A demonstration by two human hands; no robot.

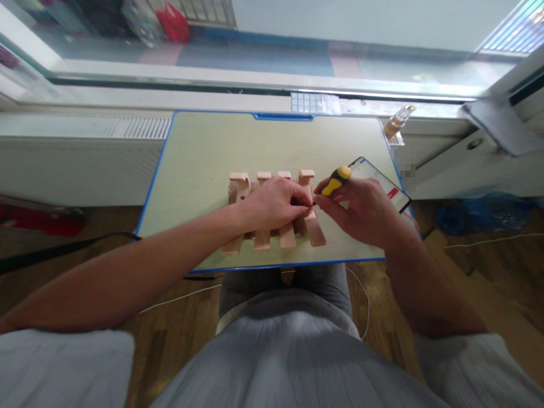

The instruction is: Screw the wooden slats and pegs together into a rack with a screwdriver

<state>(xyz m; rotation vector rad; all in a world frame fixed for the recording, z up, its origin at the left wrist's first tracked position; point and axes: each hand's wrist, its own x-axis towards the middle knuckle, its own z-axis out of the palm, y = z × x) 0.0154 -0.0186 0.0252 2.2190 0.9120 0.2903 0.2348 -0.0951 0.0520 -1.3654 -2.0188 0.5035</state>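
Note:
Several light wooden pieces with curved upper ends (287, 238) lie side by side as one assembly near the table's front edge. My left hand (278, 201) rests over them, its fingertips pinched at the rightmost piece around something too small to make out. In my right hand (361, 207) is a yellow and black screwdriver (338, 179), its handle pointing up and to the right. The tool's tip area is beside my left fingertips, and the exact contact is hidden.
The pale table (204, 153) has a blue edge. A phone (385, 184) lies at its right, partly behind my right hand. A bottle (398, 121) stands beyond the right back corner. A window and sill run behind, with a white gridded item (306, 103).

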